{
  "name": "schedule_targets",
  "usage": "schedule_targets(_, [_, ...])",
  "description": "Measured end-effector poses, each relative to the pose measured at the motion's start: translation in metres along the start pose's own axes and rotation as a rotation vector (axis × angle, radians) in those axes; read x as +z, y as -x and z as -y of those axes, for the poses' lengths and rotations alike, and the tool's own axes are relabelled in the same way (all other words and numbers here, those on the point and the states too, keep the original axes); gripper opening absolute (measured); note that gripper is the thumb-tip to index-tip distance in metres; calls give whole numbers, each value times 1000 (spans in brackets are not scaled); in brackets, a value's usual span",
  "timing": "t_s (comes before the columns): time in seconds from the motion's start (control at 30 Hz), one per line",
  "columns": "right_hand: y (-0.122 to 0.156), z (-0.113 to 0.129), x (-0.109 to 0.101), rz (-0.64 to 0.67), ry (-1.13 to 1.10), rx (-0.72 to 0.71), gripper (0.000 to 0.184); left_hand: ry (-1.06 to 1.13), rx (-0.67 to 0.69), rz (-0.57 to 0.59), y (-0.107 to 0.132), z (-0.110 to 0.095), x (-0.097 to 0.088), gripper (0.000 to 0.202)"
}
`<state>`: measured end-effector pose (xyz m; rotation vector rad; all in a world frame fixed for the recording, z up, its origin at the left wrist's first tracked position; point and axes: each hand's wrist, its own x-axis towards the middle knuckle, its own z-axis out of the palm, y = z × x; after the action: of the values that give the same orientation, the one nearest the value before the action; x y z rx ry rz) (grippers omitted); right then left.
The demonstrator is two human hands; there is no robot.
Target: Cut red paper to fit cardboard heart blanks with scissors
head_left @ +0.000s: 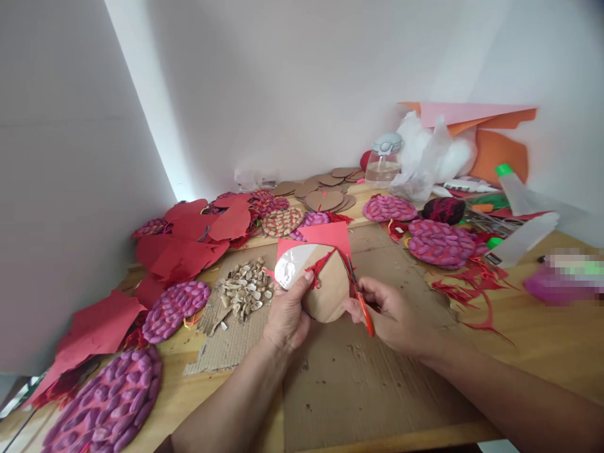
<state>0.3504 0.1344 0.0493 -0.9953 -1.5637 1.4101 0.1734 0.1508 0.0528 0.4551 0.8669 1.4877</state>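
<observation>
In the head view's middle, the left hand's fingers pinch a rounded brown cardboard piece (333, 299). At its three o'clock, the right hand (389, 314) grips orange-handled scissors (363, 308). The cardboard partly hides a flat red paper sheet (333, 235), twelve o'clock.

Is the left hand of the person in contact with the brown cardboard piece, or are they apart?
Touching. The head view shows the left hand holding the brown cardboard piece, with the thumb over its face.
</observation>
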Motion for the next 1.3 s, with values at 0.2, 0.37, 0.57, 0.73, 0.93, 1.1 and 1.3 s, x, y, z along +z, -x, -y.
schedule_targets(0.2, [1, 6, -2, 2, 79, 14, 38, -25, 5, 1, -1, 0, -1, 62])
schedule_targets(0.37, [-1, 3, -5, 11, 97, 13, 37, -30, -26, -6, -1, 0, -2, 55])
schedule_targets(0.57, [-2, 4, -5, -19, 69, 29, 39, -8, -68, -29, 3, 1, -1, 57])
schedule_targets(0.73, [-3, 6, -3, -12, 7, 64, 40, -30, -31, -51, 4, -2, 2, 50])
schedule_targets(0.93, [-4, 13, -5, 50, -52, 120, 43, -76, 4, -26, 5, -3, 4, 47])
schedule_targets(1.1, [-6, 10, -6, 40, -113, 145, 43, -120, 37, -18, 6, 0, 2, 52])
schedule_targets(1.3, [-6, 5, -7, -39, 31, -59, 36, -119, 7, 49, 10, 6, -1, 55])
